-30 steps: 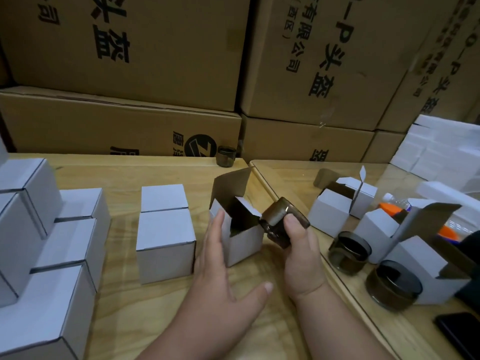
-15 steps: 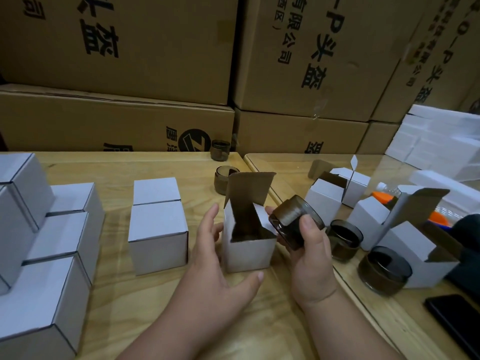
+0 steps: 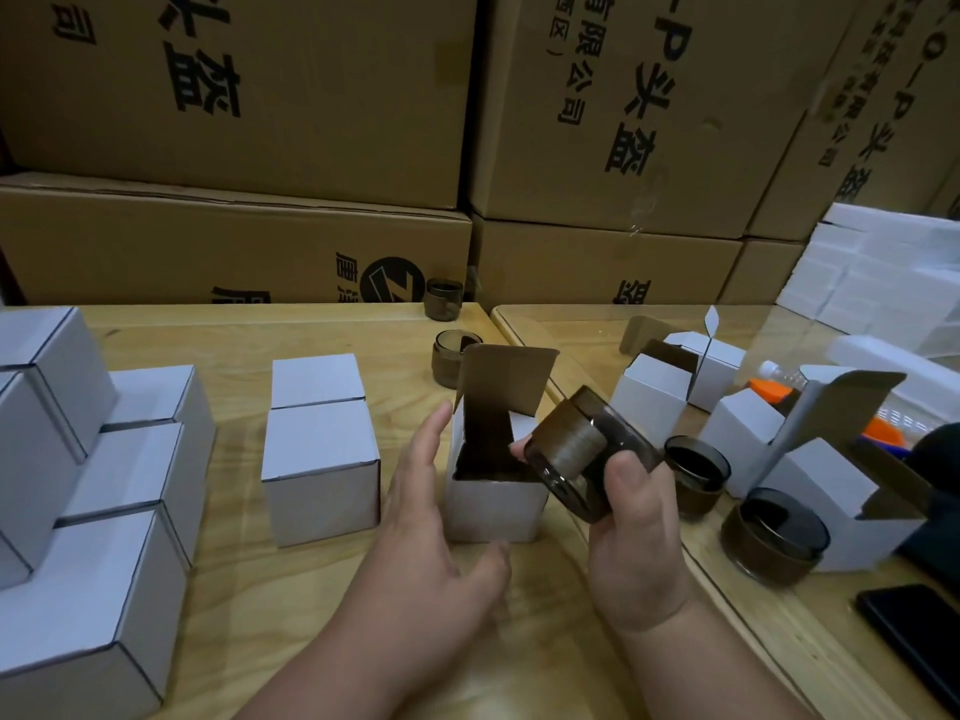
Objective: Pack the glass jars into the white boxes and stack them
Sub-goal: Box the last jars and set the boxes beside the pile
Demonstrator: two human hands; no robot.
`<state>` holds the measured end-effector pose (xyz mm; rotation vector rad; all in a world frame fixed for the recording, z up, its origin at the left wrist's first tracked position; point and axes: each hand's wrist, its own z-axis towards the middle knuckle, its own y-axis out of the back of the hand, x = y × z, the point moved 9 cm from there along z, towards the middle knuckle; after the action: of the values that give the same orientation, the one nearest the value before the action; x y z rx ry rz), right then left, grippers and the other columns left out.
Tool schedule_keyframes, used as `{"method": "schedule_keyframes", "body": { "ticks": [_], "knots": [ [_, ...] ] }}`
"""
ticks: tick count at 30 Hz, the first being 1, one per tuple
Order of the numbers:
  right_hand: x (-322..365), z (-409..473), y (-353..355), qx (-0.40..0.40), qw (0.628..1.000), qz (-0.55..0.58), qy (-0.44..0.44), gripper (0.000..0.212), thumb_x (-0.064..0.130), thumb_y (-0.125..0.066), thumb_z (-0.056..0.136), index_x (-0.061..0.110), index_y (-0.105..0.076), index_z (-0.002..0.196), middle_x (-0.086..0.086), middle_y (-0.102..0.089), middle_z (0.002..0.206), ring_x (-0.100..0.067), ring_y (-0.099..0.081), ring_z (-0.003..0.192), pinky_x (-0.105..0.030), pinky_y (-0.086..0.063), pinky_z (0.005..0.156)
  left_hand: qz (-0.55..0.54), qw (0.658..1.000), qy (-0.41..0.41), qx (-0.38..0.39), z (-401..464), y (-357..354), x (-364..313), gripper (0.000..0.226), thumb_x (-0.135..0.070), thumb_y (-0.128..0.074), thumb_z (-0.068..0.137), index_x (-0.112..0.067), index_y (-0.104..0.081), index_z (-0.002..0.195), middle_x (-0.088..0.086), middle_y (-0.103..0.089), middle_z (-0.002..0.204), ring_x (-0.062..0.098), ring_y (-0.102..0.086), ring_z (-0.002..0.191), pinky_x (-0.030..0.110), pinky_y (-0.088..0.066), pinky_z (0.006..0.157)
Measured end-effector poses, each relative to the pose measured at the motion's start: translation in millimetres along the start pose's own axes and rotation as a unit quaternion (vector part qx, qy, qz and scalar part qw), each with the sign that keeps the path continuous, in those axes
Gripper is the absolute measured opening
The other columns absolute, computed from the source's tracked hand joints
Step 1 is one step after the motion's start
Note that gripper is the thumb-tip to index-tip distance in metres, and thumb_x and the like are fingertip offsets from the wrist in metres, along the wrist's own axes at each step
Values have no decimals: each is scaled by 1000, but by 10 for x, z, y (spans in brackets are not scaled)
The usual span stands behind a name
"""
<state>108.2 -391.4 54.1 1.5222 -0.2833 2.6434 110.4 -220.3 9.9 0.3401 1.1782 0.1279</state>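
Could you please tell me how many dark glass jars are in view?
5: one in the right hand (jar), two behind the open white box, two on the right. Others may be hidden.

Dim warm light, soft focus — wide-angle bowing at edges, faint shadows

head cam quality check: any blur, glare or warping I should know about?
Head view: dim, warm light; wide-angle bowing bends the cartons at the edges; reflections on the glass tabletop at right; white boxes far right washed out; jar in the right hand soft but readable.
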Motion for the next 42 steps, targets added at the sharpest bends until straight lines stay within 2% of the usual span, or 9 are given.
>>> {"method": "schedule_keyframes", "body": {
  "ticks": [3,6,11,14,19,26,30,36,42],
  "knots": [
    [44,-20,-88,31,999,-27,14,96,82,-61,78,-7,-62,115,-27,-68,107,-36,-67,107,-39,-59,85,-7,1000,6,14,5,-22,6,110,-34,-73,73,-75,1,144,-69,-16,130,-32,-22,131,19,-28,110],
    [84,-1,-96,32,999,-22,24,99,79,-60,81,-13,-62,118,-19,-71,112,-25,-69,109,-25,-56,84,6,1000,14,22,-8,-38,-1,107,-46,-72,69,-75,0,144,-52,-36,132,-16,-37,135,25,-36,112],
    [-2,49,-28,12,1000,20,-10,93,71,-62,83,-16,-63,116,-29,-71,110,-38,-68,111,-46,-55,95,32,999,6,-1,-1,-9,-58,108,-45,-76,69,-76,-2,140,-32,-29,143,-8,-25,144,39,-34,120],
    [18,41,-35,12,999,44,-21,96,75,-59,83,-17,-66,109,-29,-73,100,-38,-71,104,-36,-55,89,30,1000,6,6,6,-5,-62,112,-44,-79,69,-77,0,142,-49,-15,142,-20,-14,140,35,-29,120],
    [90,8,-118,32,999,35,-12,102,79,-63,77,-17,-63,110,-31,-70,104,-38,-68,105,-45,-57,90,35,999,6,12,4,-3,-91,113,-32,-81,74,-76,-4,143,-25,-39,149,0,-40,140,36,-41,113],
    [338,-123,-400,133,984,-76,88,82,74,-57,87,-4,-60,114,-6,-69,104,-19,-68,99,-23,-53,80,31,999,-11,10,-24,17,-134,104,-38,-83,77,-69,-10,145,-25,-51,141,7,-57,129,40,-52,106],
    [411,-110,-321,100,981,-104,126,65,73,-55,89,14,-60,114,23,-65,101,-3,-66,95,-12,-48,78,30,999,-1,12,-13,5,-105,99,-36,-82,79,-70,-16,144,-6,-46,151,21,-56,132,47,-49,108],
    [424,-24,-111,32,976,-173,131,51,73,-56,86,29,-57,112,28,-63,100,0,-63,97,-8,-45,76,57,998,1,22,-30,-28,-77,93,-32,-82,80,-74,-24,139,-17,-39,143,10,-54,127,44,-51,106],
    [187,42,-88,50,957,-280,51,52,59,-65,74,34,-57,118,7,-61,114,1,-57,108,-5,-43,82,47,999,15,7,-30,-10,-48,82,-42,-79,71,-69,-26,128,-14,-44,141,13,-59,122,45,-53,101]
  ]
}}
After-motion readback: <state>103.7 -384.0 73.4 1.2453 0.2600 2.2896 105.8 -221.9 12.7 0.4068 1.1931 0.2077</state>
